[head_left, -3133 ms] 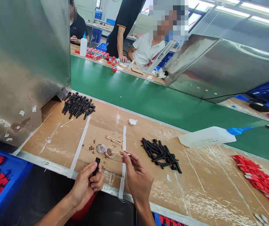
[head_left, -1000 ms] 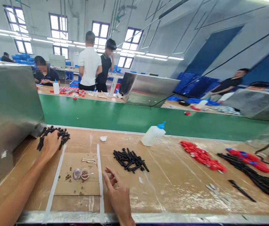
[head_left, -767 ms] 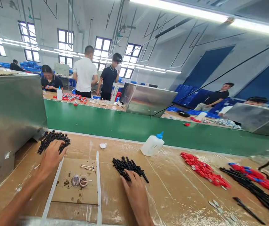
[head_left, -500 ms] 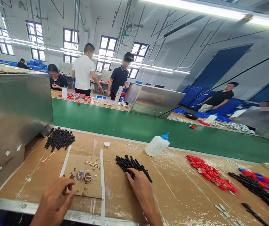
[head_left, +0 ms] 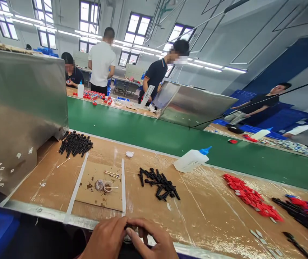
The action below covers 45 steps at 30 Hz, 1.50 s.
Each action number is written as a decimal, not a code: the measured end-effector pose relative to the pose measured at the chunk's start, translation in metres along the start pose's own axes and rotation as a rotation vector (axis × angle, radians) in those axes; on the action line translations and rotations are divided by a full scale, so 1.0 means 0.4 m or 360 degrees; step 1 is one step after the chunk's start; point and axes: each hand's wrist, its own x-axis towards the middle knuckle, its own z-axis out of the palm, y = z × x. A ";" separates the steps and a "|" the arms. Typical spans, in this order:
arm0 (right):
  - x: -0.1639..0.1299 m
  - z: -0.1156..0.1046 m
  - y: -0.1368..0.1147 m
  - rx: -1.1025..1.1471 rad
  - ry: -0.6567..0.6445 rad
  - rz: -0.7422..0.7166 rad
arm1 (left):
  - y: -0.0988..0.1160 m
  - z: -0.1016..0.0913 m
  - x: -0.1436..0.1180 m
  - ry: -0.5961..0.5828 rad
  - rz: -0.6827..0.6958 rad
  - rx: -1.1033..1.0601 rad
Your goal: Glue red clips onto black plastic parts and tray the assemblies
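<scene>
My left hand (head_left: 107,238) and my right hand (head_left: 154,241) meet at the near table edge, fingertips pinched together on a small black part (head_left: 129,226) that is mostly hidden by the fingers. A loose pile of black parts (head_left: 160,181) lies on the cardboard-covered table just beyond my right hand. A second black pile (head_left: 75,144) sits far left by the metal hood. Two small round cups (head_left: 103,186) with a cotton swab in one rest on a cardboard square in front of my left hand.
A steel hood (head_left: 21,108) walls the left side. The green conveyor belt (head_left: 156,133) runs behind the table. A white squeeze bottle (head_left: 192,160) lies on its side. Red parts (head_left: 251,197) and black-and-red pieces (head_left: 303,212) lie right. Several people work across the belt.
My left hand drew back from the far-left black pile and my right hand from the middle pile. Both now meet at the near edge, pinching a small black part.
</scene>
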 end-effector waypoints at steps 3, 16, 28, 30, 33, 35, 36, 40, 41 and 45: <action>0.045 0.029 0.029 0.0143 0.0191 0.0300 | -0.021 -0.026 -0.010 -0.0029 -0.0818 -0.0777; 0.203 0.160 0.078 0.0097 0.0251 0.0099 | -0.093 -0.084 0.017 0.0171 -0.1529 -0.2291; 0.212 0.170 0.032 0.0105 0.0175 -0.0146 | -0.109 -0.080 0.022 0.0128 -0.1411 -0.2460; 0.207 0.166 0.038 0.0080 0.0206 -0.0202 | -0.108 -0.078 0.020 0.0161 -0.1414 -0.2466; 0.196 0.158 0.048 0.0031 0.0318 -0.0194 | -0.101 -0.073 0.019 0.0208 -0.1425 -0.2497; 0.189 0.155 0.056 0.0006 0.0408 -0.0132 | -0.093 -0.075 0.022 0.0242 -0.1442 -0.2527; 0.186 0.154 0.059 -0.0005 0.0448 -0.0104 | -0.090 -0.078 0.025 0.0256 -0.1452 -0.2537; 0.178 0.159 0.069 -0.0022 0.0554 -0.0075 | -0.079 -0.093 0.038 0.0260 -0.1446 -0.2558; 0.178 0.160 0.070 -0.0019 0.0570 -0.0075 | -0.078 -0.096 0.040 0.0255 -0.1441 -0.2570; 0.180 0.162 0.069 -0.0018 0.0594 -0.0076 | -0.074 -0.104 0.039 0.0225 -0.1459 -0.2604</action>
